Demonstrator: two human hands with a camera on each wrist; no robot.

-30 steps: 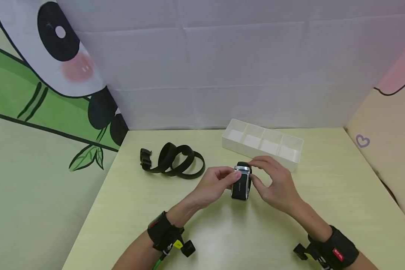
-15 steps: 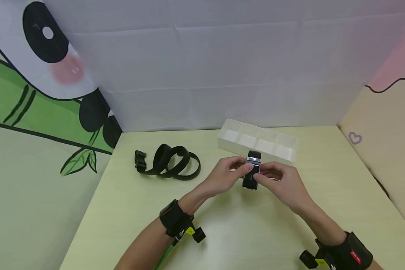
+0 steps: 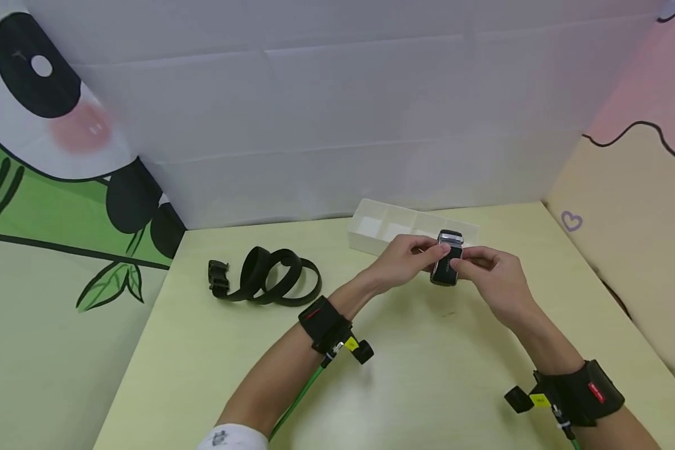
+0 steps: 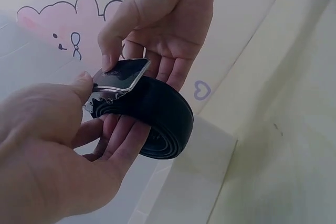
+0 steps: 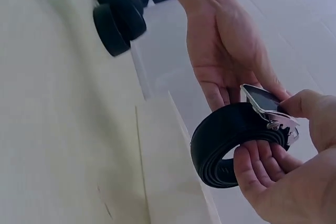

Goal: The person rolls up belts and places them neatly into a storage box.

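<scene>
A black leather belt (image 4: 165, 111), wound into a tight roll, is up in both hands in front of the divided box. Its shiny metal plate buckle (image 3: 445, 270) faces the head camera. My left hand (image 3: 402, 259) holds the roll from the left, thumb on the buckle, other fingers reaching into the coil. From the right, my right hand (image 3: 497, 278) grips it the same way, as the right wrist view shows, with fingers (image 5: 257, 163) inside the ring. A second black belt (image 3: 259, 275) with a plastic clip buckle (image 3: 218, 278) lies in loose loops at the table's left.
The white box (image 3: 362, 240) with several compartments stands at the table's back edge, partly hidden behind the hands and rolled belt. A fabric backdrop (image 3: 315, 112) rises behind the table (image 3: 416, 375). Each wrist wears a black strap (image 3: 326, 325) with a small camera and cable.
Both hands have carried the rolled belt to the right and farther back, up in front of the box. The right fingers have closed on it. The head view has shifted slightly; the loose belt stays put.
</scene>
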